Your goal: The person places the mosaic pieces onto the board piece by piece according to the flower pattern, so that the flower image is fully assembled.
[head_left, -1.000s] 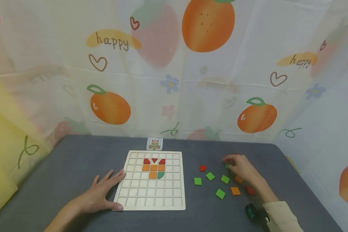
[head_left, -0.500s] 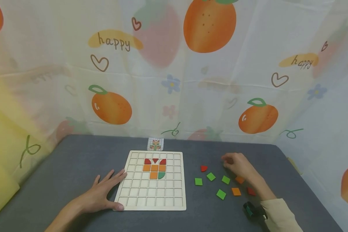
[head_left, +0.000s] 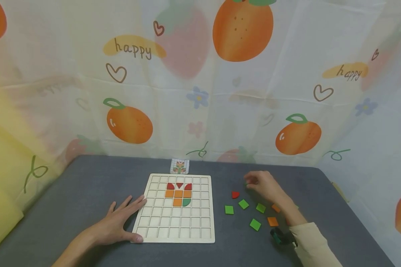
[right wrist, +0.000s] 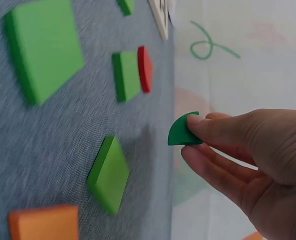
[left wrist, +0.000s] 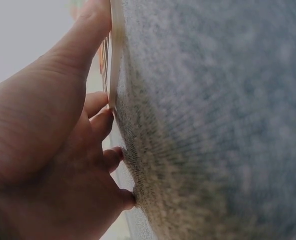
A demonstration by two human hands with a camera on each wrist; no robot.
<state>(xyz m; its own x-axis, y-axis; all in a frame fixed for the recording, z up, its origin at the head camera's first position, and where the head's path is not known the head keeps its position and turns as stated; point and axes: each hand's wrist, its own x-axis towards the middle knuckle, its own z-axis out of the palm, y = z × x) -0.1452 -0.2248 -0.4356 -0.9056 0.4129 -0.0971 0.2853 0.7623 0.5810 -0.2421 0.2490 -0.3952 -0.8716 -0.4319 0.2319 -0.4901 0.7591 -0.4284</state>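
My right hand pinches a dark green quarter-circle tile between thumb and fingers, raised above the table to the right of the grid board. Spread along the left edge of the pale wooden grid board, my left hand touches it with thumb and fingertips; the left wrist view shows the thumb at the board's edge. Red pieces at the top, orange squares and one green quarter-circle lie in the board's cells.
A small pattern card lies behind the board. Right of it are a red quarter-circle, several light green squares and orange squares, some partly hidden by the right arm. A printed curtain hangs behind the table.
My right hand has lifted the green quarter-circle from among the loose tiles and moved left toward the board. The left hand stays in place on the board's edge.
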